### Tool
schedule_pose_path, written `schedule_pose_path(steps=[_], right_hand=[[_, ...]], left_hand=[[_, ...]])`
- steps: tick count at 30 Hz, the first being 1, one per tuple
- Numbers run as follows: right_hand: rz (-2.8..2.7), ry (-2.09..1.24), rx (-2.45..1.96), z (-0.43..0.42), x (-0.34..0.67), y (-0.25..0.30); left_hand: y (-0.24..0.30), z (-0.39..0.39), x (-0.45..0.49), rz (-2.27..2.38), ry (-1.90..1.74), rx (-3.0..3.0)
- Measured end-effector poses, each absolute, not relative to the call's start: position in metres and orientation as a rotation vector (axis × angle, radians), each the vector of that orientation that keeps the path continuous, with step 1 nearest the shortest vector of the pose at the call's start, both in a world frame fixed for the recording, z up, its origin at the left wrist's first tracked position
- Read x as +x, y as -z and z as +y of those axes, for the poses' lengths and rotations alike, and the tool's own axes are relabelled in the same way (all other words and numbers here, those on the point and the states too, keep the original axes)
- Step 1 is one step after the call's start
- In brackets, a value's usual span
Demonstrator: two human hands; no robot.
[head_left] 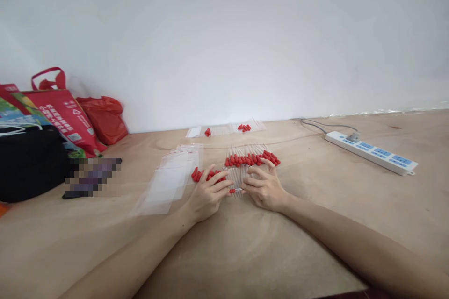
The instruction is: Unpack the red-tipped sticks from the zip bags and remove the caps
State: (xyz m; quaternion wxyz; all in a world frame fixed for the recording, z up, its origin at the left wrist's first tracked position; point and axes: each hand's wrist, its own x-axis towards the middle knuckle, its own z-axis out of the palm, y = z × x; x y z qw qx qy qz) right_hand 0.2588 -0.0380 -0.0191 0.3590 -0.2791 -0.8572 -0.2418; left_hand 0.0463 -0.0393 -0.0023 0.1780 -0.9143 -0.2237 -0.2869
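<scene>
My left hand (209,195) is closed in a pinch on a small red rubber-looking bulb (232,191). From the other side my right hand (268,190) pinches a thin clear tube (238,190), whose end meets the bulb; how far it goes in I cannot make out. Under and between my hands lie several loose clear tubes (235,176). Loose red bulbs (195,175) are heaped by my left fingers, partly hidden by them. Just beyond my hands is a row of red-bulbed droppers (245,160), their clear tubes pointing away from me.
Flat clear zip bags (168,180) overlap on the left. Near the wall lie another bag (257,125), more tubes and red bulbs (244,128). A white power strip (372,152) with a plugged-in cord is at right. Red bags (107,119) and a black bag (31,163) stand at left.
</scene>
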Motion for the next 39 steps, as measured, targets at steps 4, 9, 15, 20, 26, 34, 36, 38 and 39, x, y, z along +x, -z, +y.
schedule_pose_path(steps=[4, 9, 15, 20, 26, 34, 36, 38, 39], right_hand=[[-2.183, 0.632, -0.682, -0.038, 0.259, 0.019], [-2.194, 0.613, -0.662, -0.039, 0.262, 0.017], [-2.081, 0.404, -0.943, -0.026, 0.291, 0.015], [-2.133, 0.351, -1.113, -0.019, 0.285, 0.017], [-2.115, 0.242, -1.163, -0.019, 0.263, 0.020], [-2.093, 0.242, -1.056, -0.018, 0.254, 0.025], [-2.144, 0.236, -1.039, -0.020, 0.253, 0.024], [-2.192, 0.224, -1.031, -0.022, 0.252, 0.022], [-2.216, 0.216, -1.025, -0.023, 0.252, 0.022]], left_hand=[[0.007, -0.037, 0.047, -0.594, 0.843, -2.588], [0.007, -0.038, 0.044, -0.541, 0.895, -2.572], [-0.002, -0.033, 0.018, -0.835, 1.129, -2.462], [-0.001, -0.016, 0.007, -1.301, 1.292, -2.316], [-0.001, 0.003, -0.005, -1.671, 1.318, -2.261], [-0.001, 0.002, -0.006, -1.870, 1.143, -2.321], [0.000, 0.001, -0.005, -1.871, 1.106, -2.337], [-0.001, 0.001, -0.005, -1.902, 1.112, -2.329], [-0.001, 0.001, -0.006, -1.917, 1.120, -2.323]])
